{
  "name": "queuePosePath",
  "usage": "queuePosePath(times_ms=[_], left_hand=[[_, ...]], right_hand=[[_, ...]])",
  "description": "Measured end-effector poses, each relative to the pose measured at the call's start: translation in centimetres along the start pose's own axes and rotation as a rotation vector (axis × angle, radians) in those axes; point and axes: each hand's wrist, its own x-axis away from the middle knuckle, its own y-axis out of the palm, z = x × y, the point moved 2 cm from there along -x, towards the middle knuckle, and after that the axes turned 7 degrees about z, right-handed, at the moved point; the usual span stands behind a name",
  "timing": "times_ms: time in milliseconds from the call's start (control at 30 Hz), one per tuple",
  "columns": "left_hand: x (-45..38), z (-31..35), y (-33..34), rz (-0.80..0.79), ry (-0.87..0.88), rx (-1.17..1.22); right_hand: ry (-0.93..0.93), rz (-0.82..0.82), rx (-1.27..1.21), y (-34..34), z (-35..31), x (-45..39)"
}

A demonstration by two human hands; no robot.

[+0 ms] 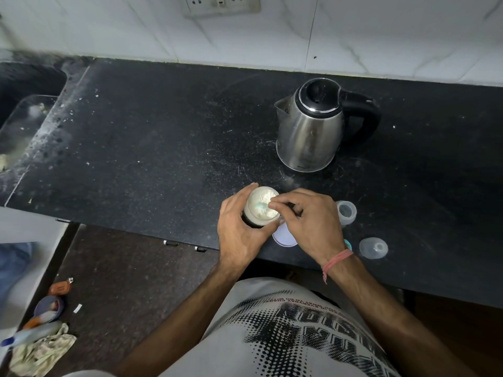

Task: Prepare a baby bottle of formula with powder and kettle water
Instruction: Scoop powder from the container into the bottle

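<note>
An open jar of white formula powder [260, 205] stands near the front edge of the black counter [163, 137]. My left hand [239, 229] is wrapped around the jar's side. My right hand [304, 221] reaches over the jar's mouth and pinches a small teal scoop [263, 205] that lies in the powder. The clear baby bottle [347, 212] stands open just right of my right hand. Its clear cap with the nipple [373, 248] lies on the counter further right. A steel electric kettle [313, 126] with a black lid and handle stands behind, lid closed.
The jar's white lid [284, 236] lies under my right hand, with a teal ring [347, 244] peeking out by my wrist. A sink [24, 110] sits at the far left. A wall socket [220, 5] is above. Rags and small items lie on the floor at lower left [43, 344].
</note>
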Motion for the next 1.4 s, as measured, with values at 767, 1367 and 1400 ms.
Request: queuePosePath(times_ms=[767, 1367, 1400], left_hand=[[-0.3, 0.0, -0.2, 0.002, -0.031, 0.011], [-0.2, -0.4, -0.1, 0.025, -0.059, 0.010], [-0.2, -0.4, -0.1, 0.030, -0.064, 0.009]], right_hand=[[-0.005, 0.034, -0.045, 0.5, 0.4, -0.4], [-0.167, 0.019, -0.030, 0.8, 1.0, 0.1], [-0.171, 0.015, -0.024, 0.9, 1.0, 0.0]])
